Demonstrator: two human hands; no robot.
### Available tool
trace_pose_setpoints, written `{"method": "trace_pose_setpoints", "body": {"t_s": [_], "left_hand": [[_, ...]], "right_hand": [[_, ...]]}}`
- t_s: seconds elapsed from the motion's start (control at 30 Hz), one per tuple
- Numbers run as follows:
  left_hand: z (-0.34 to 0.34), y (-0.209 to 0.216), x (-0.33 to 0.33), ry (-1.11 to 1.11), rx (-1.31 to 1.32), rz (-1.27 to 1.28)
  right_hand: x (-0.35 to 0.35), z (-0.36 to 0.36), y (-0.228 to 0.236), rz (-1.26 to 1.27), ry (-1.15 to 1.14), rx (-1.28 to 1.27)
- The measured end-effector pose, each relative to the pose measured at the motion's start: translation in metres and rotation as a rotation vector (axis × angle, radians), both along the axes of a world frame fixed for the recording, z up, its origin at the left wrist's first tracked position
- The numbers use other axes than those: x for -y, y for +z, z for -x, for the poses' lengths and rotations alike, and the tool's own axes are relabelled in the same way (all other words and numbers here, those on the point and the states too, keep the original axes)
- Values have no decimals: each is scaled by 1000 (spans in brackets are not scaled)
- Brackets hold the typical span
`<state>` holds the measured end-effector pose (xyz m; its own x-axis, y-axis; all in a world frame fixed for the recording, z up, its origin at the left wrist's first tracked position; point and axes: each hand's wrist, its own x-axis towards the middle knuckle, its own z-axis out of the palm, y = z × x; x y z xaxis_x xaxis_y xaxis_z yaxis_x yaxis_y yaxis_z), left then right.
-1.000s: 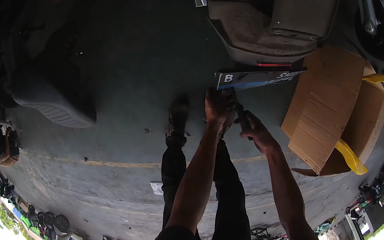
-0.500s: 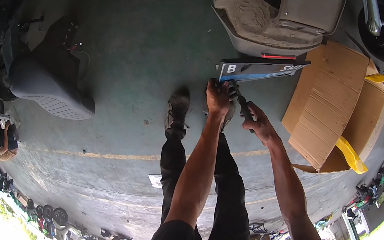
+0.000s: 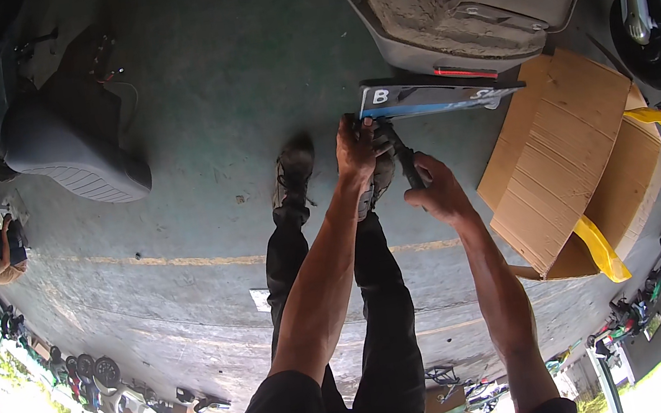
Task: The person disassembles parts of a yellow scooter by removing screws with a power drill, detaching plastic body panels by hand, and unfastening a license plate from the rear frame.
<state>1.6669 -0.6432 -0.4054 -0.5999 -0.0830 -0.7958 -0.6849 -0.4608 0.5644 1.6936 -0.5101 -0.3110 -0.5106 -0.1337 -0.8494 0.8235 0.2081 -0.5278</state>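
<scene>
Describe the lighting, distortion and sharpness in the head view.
Head view: strong fisheye bend, the yellow floor line curving, black corners around the round image; the outdoor strip along the lower rim is blown out white; the concrete floor lies in even shade; left hand, right hand and the cardboard box look reasonably sharp.

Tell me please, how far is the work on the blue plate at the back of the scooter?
Done: nothing visibly finished; I cannot tell whether any fastener is out. In hand: the left hand steadies the lower edge of the blue plate under the grey scooter body, while the right hand grips a dark tool pointed at it. Left: the plate is still on the scooter.
</scene>
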Motion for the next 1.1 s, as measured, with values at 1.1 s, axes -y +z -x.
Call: {"method": "trace_pose_setpoints", "body": {"t_s": [1.1], "left_hand": [[-7, -13, -9, -9, 4, -73]], "right_hand": [[-6, 5, 12, -28, -159, 84]]}}
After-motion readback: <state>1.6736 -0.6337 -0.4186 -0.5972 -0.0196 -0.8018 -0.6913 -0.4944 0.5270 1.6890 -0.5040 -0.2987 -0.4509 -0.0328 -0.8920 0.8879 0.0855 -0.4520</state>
